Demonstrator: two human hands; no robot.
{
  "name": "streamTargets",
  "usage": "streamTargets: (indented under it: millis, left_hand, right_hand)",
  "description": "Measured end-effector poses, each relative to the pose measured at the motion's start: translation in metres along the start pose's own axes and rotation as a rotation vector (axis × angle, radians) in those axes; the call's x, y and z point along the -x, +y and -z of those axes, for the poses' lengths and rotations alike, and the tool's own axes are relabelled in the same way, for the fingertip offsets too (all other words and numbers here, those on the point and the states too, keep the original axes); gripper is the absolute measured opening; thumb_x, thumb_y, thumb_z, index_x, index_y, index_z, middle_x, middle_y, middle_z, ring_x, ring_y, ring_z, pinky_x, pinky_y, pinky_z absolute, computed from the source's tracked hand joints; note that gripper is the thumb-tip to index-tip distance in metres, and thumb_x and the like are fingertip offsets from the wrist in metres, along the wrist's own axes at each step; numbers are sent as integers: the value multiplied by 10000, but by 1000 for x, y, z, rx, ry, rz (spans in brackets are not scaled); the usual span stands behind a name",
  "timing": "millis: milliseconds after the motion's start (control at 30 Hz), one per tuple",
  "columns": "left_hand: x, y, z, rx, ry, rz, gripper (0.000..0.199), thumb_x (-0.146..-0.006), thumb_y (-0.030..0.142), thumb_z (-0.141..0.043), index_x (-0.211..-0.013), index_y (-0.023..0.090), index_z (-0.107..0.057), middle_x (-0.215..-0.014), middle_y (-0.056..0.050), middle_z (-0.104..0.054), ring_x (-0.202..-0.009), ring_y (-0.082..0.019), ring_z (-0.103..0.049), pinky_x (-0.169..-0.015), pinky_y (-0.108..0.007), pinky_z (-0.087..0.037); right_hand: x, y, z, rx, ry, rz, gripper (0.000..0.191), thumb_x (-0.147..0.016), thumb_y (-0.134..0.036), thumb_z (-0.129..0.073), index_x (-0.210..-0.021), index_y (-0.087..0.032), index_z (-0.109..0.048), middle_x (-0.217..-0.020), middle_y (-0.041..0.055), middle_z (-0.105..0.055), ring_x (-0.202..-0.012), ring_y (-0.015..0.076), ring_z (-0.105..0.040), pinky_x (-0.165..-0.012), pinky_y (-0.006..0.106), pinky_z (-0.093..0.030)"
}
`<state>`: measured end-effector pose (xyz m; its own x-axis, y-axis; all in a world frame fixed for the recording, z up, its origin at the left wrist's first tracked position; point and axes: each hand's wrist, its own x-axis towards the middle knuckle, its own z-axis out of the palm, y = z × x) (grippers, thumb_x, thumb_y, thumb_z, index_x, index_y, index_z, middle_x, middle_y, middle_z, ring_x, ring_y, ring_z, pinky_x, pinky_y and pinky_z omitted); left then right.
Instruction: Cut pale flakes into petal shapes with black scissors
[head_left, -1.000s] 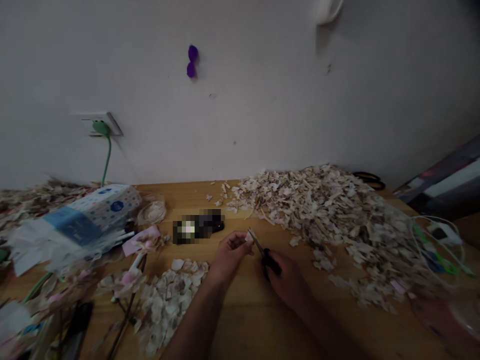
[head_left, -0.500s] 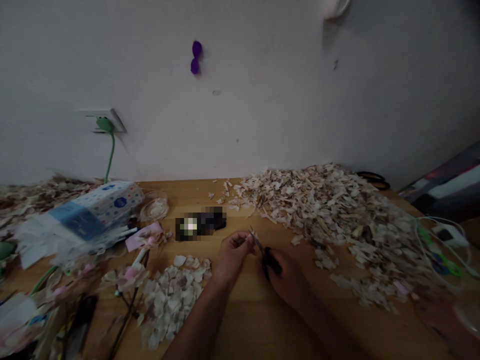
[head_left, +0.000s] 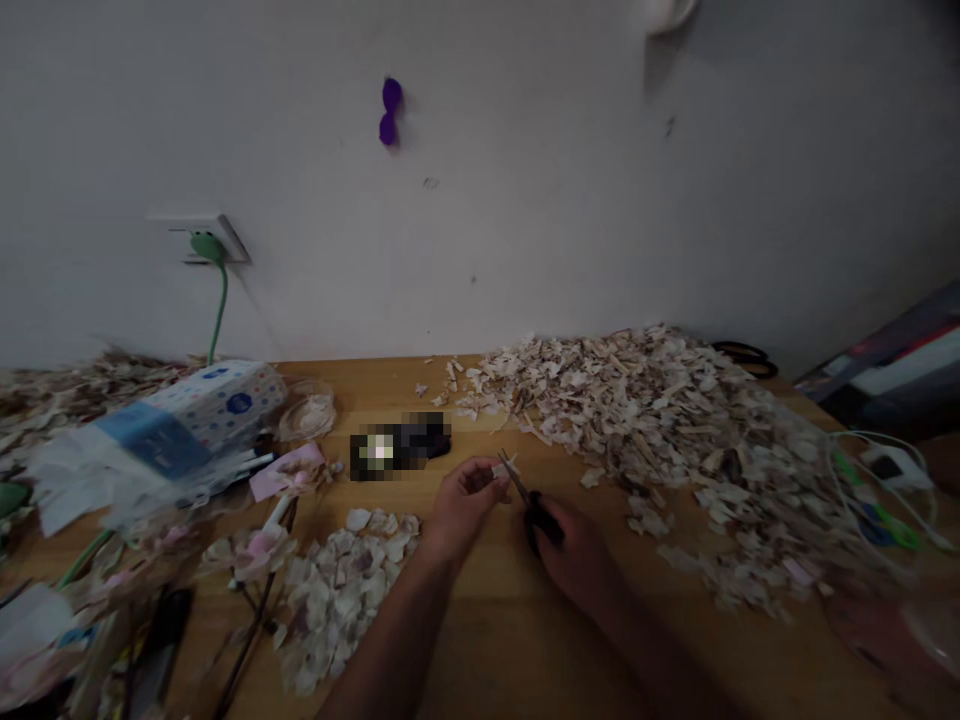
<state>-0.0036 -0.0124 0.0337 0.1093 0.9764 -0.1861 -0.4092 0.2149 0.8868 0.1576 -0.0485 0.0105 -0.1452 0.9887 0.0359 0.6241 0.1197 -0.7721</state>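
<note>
Near the middle of the wooden table, my left hand pinches a small pale flake that looks like a dried petal or scale. My right hand is closed round the black handles of a pair of scissors. Their narrow blades point up and to the left and meet the flake at my left fingertips. Left of my left forearm lies a patch of rounded pale pieces, flatter and larger than the scraps on the right.
A big heap of pale scraps covers the table's right side. A tissue pack, artificial flowers and a pink card crowd the left. A blurred-out dark object lies beyond my hands. White cables lie far right.
The scissor blades, close together before, are now parted around the flake, and more of the flake shows above my left fingertips. Both hands stay in nearly the same place.
</note>
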Motion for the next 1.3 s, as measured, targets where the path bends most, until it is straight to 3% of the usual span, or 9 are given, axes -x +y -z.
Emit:
streamTargets:
  millis: [133,233,333,533,667,867,1100,1300]
  left_hand:
    - [6,-11,-11,298,-26,49,225,-685,316,-788,-782,147,-676,-705,0,-648,-636,-86,-571,-645,-209,-461]
    - [7,-17,-15,374,18,51,218,-678,304,-795,-767,143,-678,-709,-4,-652,-637,-83,-566,-639,-202,-453]
    - [5,-17,-11,314,51,21,228,-663,319,-803,-737,148,-672,-672,11,-634,-598,-74,-543,-607,-193,-431]
    - [4,-1,-1,-91,43,-23,302,-684,425,-761,-724,141,-663,-598,13,-615,-539,-87,-530,-568,-207,-396]
    - [4,9,0,-211,51,-26,366,-633,487,-770,-706,147,-657,-558,19,-603,-510,-95,-520,-542,-215,-392]
    - [2,10,2,-228,46,-20,387,-588,498,-792,-689,148,-662,-544,18,-600,-498,-97,-518,-528,-219,-394]
    - [2,-9,-4,149,45,30,305,-623,395,-807,-722,146,-661,-633,22,-599,-540,-72,-513,-560,-205,-413]
    - [2,4,2,-127,57,-41,328,-659,454,-765,-733,150,-668,-581,21,-603,-521,-86,-521,-559,-215,-412]
  right_hand:
    - [1,2,-3,-2,31,17,251,-813,-292,-462,-958,-185,-637,-1003,127,-685,-936,264,-632,-839,393,-497]
    - [1,2,-3,-12,34,24,255,-814,-285,-464,-968,-183,-639,-992,123,-690,-929,262,-635,-834,392,-498]
    - [1,0,-2,-6,41,20,260,-803,-293,-490,-984,-180,-640,-983,122,-692,-918,263,-635,-827,389,-499]
    - [0,1,-1,7,21,23,237,-804,-299,-500,-955,-195,-650,-980,110,-690,-913,256,-630,-830,383,-494]
    - [0,-1,0,-2,-4,16,245,-802,-316,-503,-952,-185,-645,-969,116,-688,-905,264,-627,-825,395,-491]
    - [0,-3,2,-5,-5,15,259,-810,-296,-483,-982,-181,-639,-990,123,-682,-930,266,-624,-842,400,-485]
    - [1,3,-2,36,27,30,244,-801,-276,-487,-966,-191,-645,-968,110,-687,-908,255,-632,-812,371,-494]
    - [1,2,0,45,18,43,240,-794,-282,-507,-965,-193,-650,-961,109,-689,-885,252,-635,-793,363,-498]
